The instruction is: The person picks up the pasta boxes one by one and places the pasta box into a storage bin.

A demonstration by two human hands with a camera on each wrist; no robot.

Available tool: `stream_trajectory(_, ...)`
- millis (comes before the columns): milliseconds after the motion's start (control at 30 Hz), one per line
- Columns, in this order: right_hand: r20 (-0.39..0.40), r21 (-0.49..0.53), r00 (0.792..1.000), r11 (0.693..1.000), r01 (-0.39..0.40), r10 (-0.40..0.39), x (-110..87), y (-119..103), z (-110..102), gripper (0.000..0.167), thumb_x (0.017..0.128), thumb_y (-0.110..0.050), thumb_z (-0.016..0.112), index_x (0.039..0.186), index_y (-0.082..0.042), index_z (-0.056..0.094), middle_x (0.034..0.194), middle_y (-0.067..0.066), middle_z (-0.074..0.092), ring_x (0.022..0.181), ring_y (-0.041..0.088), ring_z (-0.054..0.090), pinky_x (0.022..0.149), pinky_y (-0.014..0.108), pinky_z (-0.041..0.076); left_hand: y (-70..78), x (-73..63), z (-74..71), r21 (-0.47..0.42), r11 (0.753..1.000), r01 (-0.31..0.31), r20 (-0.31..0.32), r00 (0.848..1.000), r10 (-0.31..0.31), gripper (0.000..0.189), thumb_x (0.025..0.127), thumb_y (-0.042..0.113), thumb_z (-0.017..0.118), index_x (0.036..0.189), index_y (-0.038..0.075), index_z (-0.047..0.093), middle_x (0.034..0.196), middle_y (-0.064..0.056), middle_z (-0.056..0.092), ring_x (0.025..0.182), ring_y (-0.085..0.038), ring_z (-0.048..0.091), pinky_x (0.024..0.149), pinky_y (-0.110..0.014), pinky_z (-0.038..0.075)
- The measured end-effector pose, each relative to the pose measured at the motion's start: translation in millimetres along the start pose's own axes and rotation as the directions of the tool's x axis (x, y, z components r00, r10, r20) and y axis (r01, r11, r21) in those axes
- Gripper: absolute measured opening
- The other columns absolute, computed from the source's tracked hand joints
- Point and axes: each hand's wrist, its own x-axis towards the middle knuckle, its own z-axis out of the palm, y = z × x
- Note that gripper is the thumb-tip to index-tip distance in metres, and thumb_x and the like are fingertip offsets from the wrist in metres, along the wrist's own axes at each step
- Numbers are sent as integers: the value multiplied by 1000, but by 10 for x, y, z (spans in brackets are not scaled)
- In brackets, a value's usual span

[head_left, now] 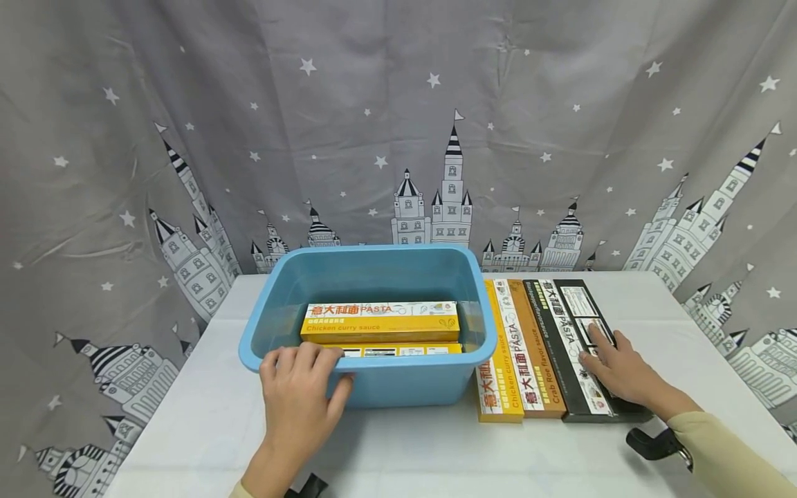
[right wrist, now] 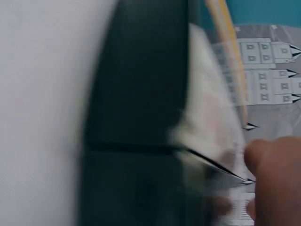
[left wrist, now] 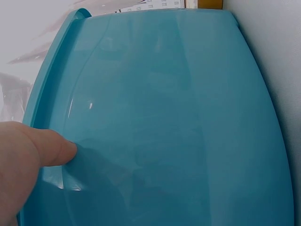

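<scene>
My left hand [head_left: 300, 391] grips the near rim of a light blue plastic bin [head_left: 398, 380], fingers over the edge; the left wrist view shows its thumb [left wrist: 56, 147] against the outer wall. Inside the bin lie yellow pasta boxes, one [head_left: 381, 323] marked Chicken curry sauce and another [head_left: 405, 349] nearer the front. My right hand [head_left: 625, 370] lies spread over the black pasta boxes, its fingertips on the rightmost black box [head_left: 575, 297] and its thumb by the white strip of the neighbouring black box [head_left: 585, 404]. The right wrist view is blurred.
Left of the black boxes lie an orange-brown Crab Roe pasta box [head_left: 529, 318] and a yellow pasta box [head_left: 501, 401], close beside the bin. All rest on a white table [head_left: 436, 449]. Behind hangs a grey curtain [head_left: 349, 124] with castles and stars.
</scene>
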Motion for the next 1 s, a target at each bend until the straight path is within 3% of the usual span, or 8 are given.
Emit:
stream_trajectory(167, -80, -34, 996, 999, -40, 38, -32, -9, 173, 75, 106, -45, 37, 155, 10, 20, 145, 55, 17, 114, 77, 44, 78, 75, 49, -7, 2, -17, 2, 1000, 1, -1, 1000, -1, 23, 73, 16, 77, 93, 7, 69, 85, -10, 60, 83, -33, 50, 89, -57, 33)
stream_trajectory(367, -149, -67, 988, 997, -34, 24, -68, -3, 213, 71, 106, -44, 37, 154, 7, 26, 144, 55, 24, 113, 75, 46, 80, 76, 48, -12, -5, -10, -3, 1000, -4, -18, 1000, 4, 22, 73, 16, 76, 93, 8, 68, 85, -10, 60, 83, -33, 49, 88, -57, 33)
stream_trajectory(667, -160, -128, 986, 990, -58, 37, -158, 192, 184, 68, 105, -42, 42, 155, 2, 28, 140, 56, 29, 113, 75, 46, 82, 76, 46, -6, -7, 13, -17, 1000, -21, -47, 999, 21, 23, 73, 16, 75, 93, 8, 68, 85, -10, 60, 83, -32, 49, 88, -57, 33)
stream_trajectory(900, -60, -147, 979, 968, -203, 196, -322, 317, 94, 74, 101, -42, 45, 159, -6, 16, 134, 54, 27, 118, 77, 37, 78, 77, 47, 0, -6, 17, -16, 1000, -19, -40, 999, 19, 24, 72, 16, 76, 93, 8, 68, 85, -10, 60, 83, -32, 49, 87, -56, 33)
stream_trajectory(1000, -67, -142, 972, 962, -233, 225, -354, 338, 96, 71, 101, -38, 42, 159, -8, 14, 132, 53, 27, 117, 77, 37, 77, 77, 47, 3, -6, 6, -12, 1000, -12, -28, 1000, 11, 24, 72, 16, 77, 93, 7, 68, 85, -10, 60, 83, -33, 49, 88, -57, 33)
